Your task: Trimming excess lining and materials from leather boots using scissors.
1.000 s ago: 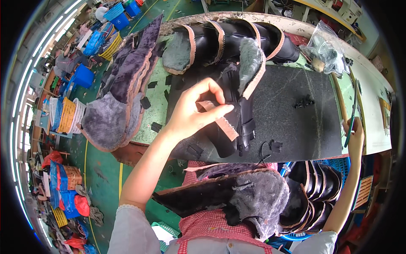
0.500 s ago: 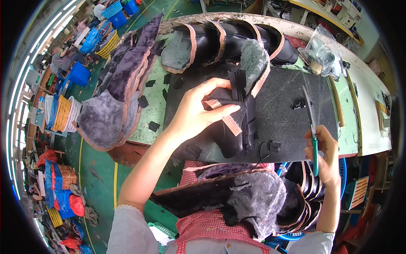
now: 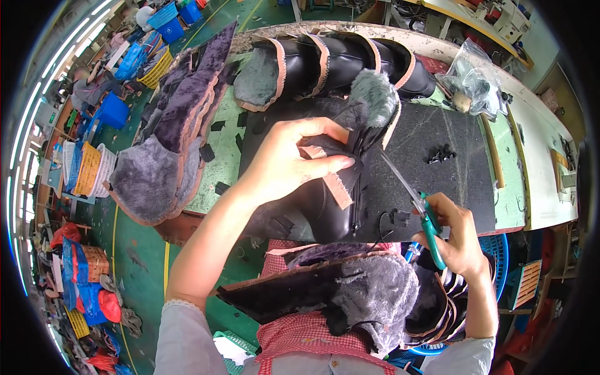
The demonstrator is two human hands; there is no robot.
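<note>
black boot (image 3: 328, 215) is where we begin: it lies on the dark mat (image 3: 450, 131) in front of us, its grey fleece lining (image 3: 375, 100) showing at the far end. our left hand (image 3: 278, 159) reaches over it, thumb and fingers pinched on dark material near its middle, and a tan strip (image 3: 338, 189) with a jagged edge slants out below the thumb. in our right hand (image 3: 461, 234) we grip a pair of scissors (image 3: 431, 234) by the green handles, with the blades slanting up toward the boot (we cannot tell whether the tips touch it). to the right of the blades we see small black scraps (image 3: 441, 155) on the mat. beyond the boot a row of black boot uppers (image 3: 340, 62) overlaps along the table (image 3: 509, 194), and at our left we have a pile of purple-grey fleece pieces (image 3: 150, 175). a clear plastic bag (image 3: 480, 78) sits toward the far right. across our lap, over a red checked apron (image 3: 300, 337), rests another fleece-lined piece (image 3: 378, 294).
</note>
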